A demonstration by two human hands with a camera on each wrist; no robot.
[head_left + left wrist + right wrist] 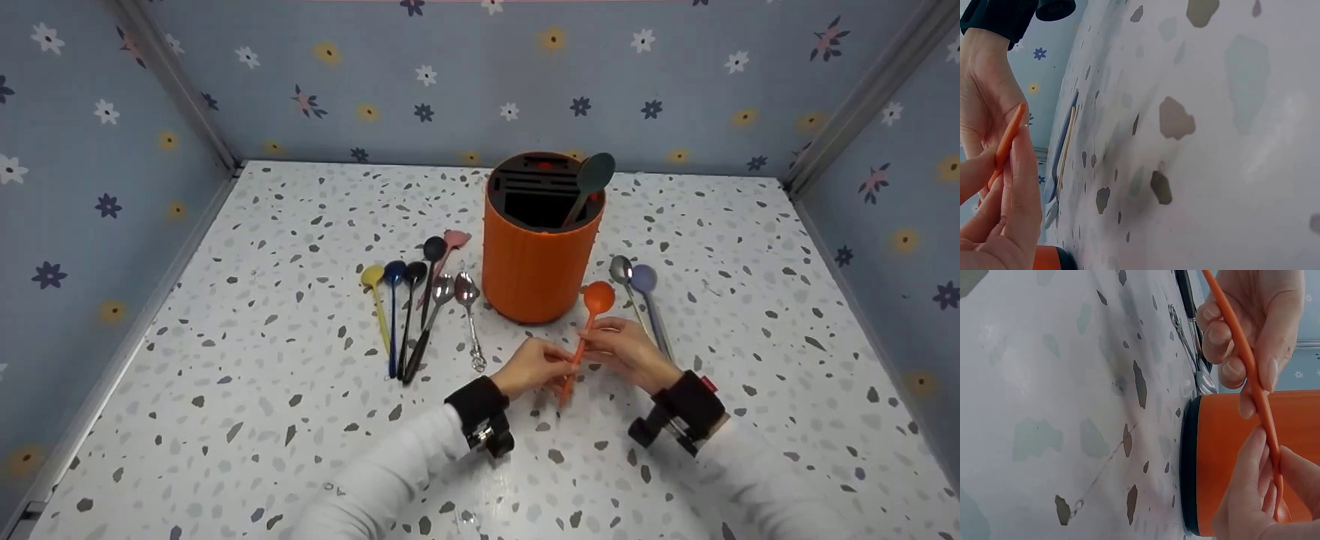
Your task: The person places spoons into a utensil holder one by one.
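An orange spoon [598, 298] is held between both hands in front of an orange utensil holder [536, 274], its bowl pointing up and away. My left hand [536, 366] pinches the lower handle between thumb and fingers. Higher up, nearer the bowl, my right hand [622, 346] pinches the same handle. The right wrist view shows the handle [1244, 349] running through both grips, with the spoon's bowl partly hidden behind the right hand [1258, 495]. A dark green spoon [595, 174] stands in the holder's large opening.
Left of the holder lie several spoons, among them a yellow one [373, 276], a blue one [394, 272], a pink one [455, 238] and an ornate silver one [466, 289]. To its right lie a silver spoon [621, 268] and a lavender one [643, 278]. Patterned panels surround the speckled table [300, 450].
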